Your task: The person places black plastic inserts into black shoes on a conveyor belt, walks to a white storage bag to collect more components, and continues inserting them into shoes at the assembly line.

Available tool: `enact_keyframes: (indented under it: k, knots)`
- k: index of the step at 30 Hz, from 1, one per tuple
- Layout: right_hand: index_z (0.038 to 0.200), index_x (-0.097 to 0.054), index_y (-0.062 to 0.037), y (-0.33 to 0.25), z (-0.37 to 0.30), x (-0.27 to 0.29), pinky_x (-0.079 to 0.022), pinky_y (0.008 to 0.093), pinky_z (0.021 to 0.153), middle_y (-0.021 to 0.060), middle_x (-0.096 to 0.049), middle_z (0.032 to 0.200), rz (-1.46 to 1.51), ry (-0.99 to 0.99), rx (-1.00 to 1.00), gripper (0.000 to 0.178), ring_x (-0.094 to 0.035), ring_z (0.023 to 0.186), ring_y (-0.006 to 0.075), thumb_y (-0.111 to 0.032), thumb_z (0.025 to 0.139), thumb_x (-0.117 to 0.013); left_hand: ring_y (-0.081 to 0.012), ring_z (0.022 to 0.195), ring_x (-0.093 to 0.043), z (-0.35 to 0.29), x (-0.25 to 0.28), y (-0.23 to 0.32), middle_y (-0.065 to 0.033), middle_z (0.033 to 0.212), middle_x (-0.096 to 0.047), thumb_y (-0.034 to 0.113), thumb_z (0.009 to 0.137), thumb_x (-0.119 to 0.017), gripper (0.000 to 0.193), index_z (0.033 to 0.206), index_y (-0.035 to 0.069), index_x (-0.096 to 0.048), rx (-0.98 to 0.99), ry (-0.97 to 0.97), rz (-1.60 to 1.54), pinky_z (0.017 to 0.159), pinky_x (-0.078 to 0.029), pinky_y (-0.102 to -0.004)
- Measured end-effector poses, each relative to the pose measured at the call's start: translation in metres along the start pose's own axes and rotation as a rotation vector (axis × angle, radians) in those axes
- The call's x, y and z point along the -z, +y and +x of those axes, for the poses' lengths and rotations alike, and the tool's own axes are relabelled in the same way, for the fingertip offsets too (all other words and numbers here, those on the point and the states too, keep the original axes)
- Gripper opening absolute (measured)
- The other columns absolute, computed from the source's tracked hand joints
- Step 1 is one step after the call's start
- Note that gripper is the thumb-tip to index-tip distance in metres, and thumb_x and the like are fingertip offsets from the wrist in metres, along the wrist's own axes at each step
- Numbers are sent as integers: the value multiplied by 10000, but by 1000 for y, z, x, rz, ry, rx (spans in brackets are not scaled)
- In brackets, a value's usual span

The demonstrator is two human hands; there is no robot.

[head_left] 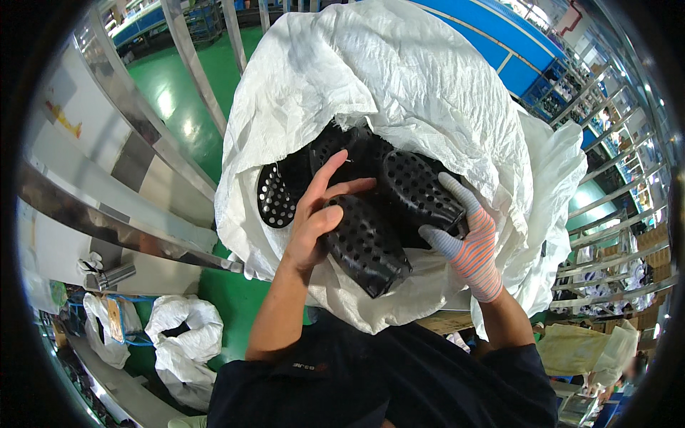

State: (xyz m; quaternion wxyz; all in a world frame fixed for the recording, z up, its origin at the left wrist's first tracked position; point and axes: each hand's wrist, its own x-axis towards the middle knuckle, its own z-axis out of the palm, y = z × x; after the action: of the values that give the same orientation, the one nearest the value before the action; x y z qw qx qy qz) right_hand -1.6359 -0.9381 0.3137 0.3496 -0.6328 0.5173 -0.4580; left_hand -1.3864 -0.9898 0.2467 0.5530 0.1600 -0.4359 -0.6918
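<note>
In front of me a big white woven sack (pixel 300 78) gapes open, with several black perforated shells inside, each rounded like a shoe's toe. My bare left hand (pixel 314 214) has its thumb on the end of the nearest black perforated shell (pixel 367 246), which tilts over the sack's near rim. Its index and middle fingers stretch out beyond that end; the other fingers are hidden. My right hand (pixel 467 246), in a striped glove with grey fingertips, grips another black perforated shell (pixel 421 189) between thumb and fingers. A third black perforated shell (pixel 275 196) lies at the sack's left side.
Metal rails (pixel 121 85) run along the left, over a green floor (pixel 171 93). White sacks (pixel 185 332) stand at the lower left. A blue surface (pixel 492 43) lies beyond the sack, and metal racks (pixel 606 171) stand on the right.
</note>
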Motion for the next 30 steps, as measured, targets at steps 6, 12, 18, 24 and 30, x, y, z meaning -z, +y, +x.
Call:
enact_keyframes:
  k: [6,12,18,24,30]
  knots:
    - [1428,-557,-1,2,-12,-8,-475,373,1096,185,-632,1370,-25,16,9,754,-622,1274,280,-110,749,-866,-278,1017,-690,-2,2,6,-265,1358,-612,541,717,-738,1087,1578,0,-353,-57,7,133,903,-547,-372]
    - [1444,-526,8,3,-7,-4,-492,332,1044,154,-670,1273,-354,-74,127,745,-640,1167,195,-42,762,-822,-268,1003,-692,-15,19,10,-219,1185,-684,550,760,-683,829,1305,-67,-586,-29,4,247,898,-548,-369]
    - [1435,-533,11,15,23,35,-496,410,1049,227,-665,1314,-531,-546,-20,754,-641,1232,283,-295,823,-850,-180,1101,-632,12,16,25,-156,1243,-701,316,856,-626,728,1515,31,-508,227,76,342,947,-500,-294]
    - [989,-715,-52,-21,70,38,-462,264,577,28,-627,710,-301,-178,-513,406,-583,620,103,-454,981,-664,-271,986,-727,28,27,65,-278,1359,-622,384,891,-580,804,1552,-37,-398,307,-56,-45,864,-608,-395]
    - [1113,-725,-73,27,154,107,-456,241,550,-14,-629,784,-301,120,341,163,-582,638,114,-149,988,-652,-340,1027,-721,88,-6,57,-234,1293,-661,389,911,-598,664,1422,-32,-555,447,-302,-239,857,-626,-445]
